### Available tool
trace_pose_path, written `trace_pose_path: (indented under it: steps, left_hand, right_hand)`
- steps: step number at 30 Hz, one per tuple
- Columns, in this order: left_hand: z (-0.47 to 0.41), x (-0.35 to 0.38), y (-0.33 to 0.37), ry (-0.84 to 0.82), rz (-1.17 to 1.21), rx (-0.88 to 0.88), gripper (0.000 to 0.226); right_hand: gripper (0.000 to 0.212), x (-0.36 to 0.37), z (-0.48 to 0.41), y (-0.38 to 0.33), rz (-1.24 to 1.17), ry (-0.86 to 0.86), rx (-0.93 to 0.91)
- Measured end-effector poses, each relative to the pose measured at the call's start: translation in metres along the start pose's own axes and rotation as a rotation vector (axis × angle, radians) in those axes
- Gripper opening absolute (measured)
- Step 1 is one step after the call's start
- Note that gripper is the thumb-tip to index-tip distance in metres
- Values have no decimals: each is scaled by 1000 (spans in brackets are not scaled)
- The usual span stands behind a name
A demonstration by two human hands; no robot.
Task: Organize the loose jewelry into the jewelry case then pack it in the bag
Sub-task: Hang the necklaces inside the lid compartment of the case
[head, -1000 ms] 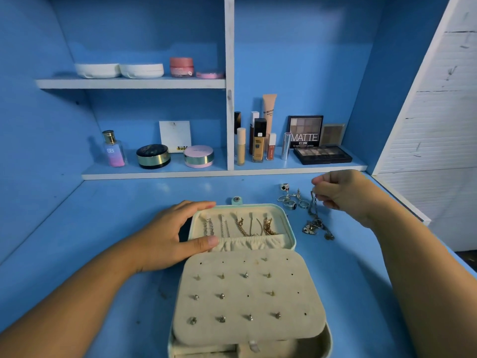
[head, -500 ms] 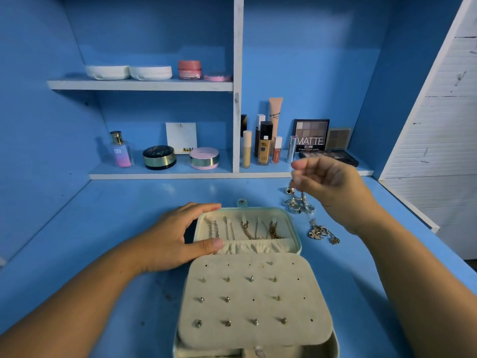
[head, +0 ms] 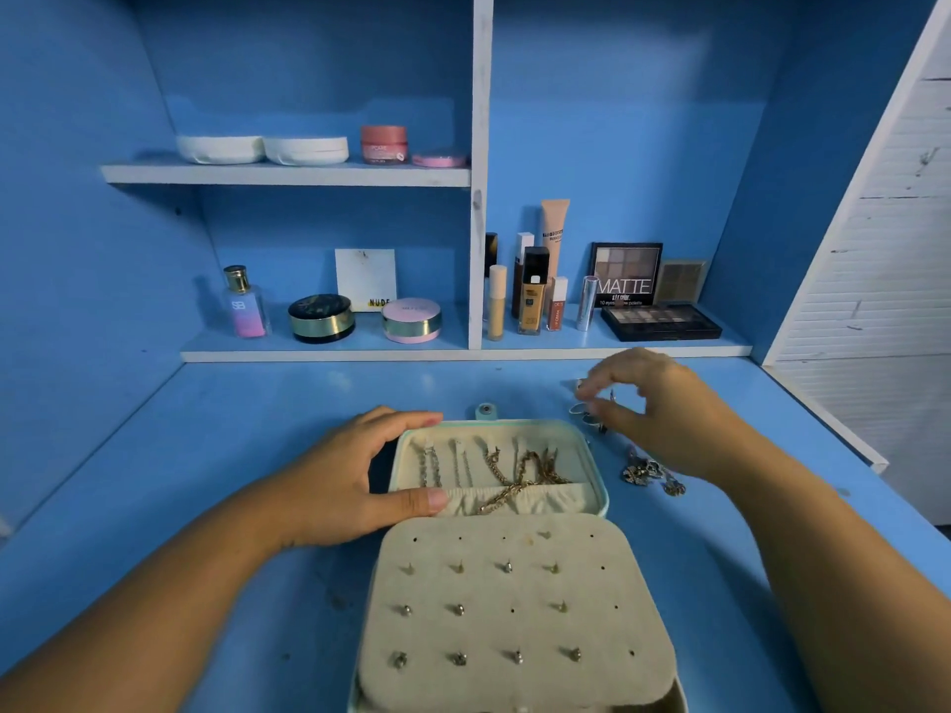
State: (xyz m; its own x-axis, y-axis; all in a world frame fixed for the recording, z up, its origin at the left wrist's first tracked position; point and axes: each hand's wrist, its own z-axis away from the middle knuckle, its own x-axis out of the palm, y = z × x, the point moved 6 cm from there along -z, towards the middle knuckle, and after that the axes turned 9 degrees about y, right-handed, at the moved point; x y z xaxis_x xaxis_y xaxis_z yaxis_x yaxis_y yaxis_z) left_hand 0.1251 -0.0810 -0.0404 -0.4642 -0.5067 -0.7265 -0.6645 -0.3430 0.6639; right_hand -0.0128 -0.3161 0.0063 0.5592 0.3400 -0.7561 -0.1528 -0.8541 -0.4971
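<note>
Head view: the left hand (head: 355, 481) steadies the open jewelry case (head: 599, 486) by the left edge of its lid, thumb on the near side and fingers curved over the far corner. Chains (head: 514, 465) already lie in the lid, and studs (head: 458, 609) sit in the earring panel. Sorting is under way, and the rings (head: 579, 409) look next, which calls for a fine pinch on one small ring. The right hand (head: 664, 409) hovers over them, fingers curled and blurred; I cannot tell whether it holds anything. Pendants (head: 648, 470) lie just right of the case. No bag shows. Half a second ago this hand was higher; it has dropped toward the rings.
</note>
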Motion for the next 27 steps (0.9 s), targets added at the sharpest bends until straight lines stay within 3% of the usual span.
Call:
trace_pose_path:
  steps: [4, 6, 18, 24, 27]
  left_hand:
    - [1, 0, -3, 0, 15, 0, 91]
    - [0, 0, -5, -1, 28, -3, 90]
    - [0, 1, 0, 0, 56, 2, 81]
    - [0, 1, 0, -8, 40, -9, 82]
    - [-1, 1, -1, -14, 41, -8, 83]
  right_hand:
    - [10, 12, 6, 19, 135, -262, 95]
    - [12, 18, 7, 15, 151, -287, 86]
    - [1, 5, 6, 29, 255, -232, 137]
    - [22, -19, -4, 28, 30, 114, 64]
    - [17, -17, -2, 8, -27, 107, 18]
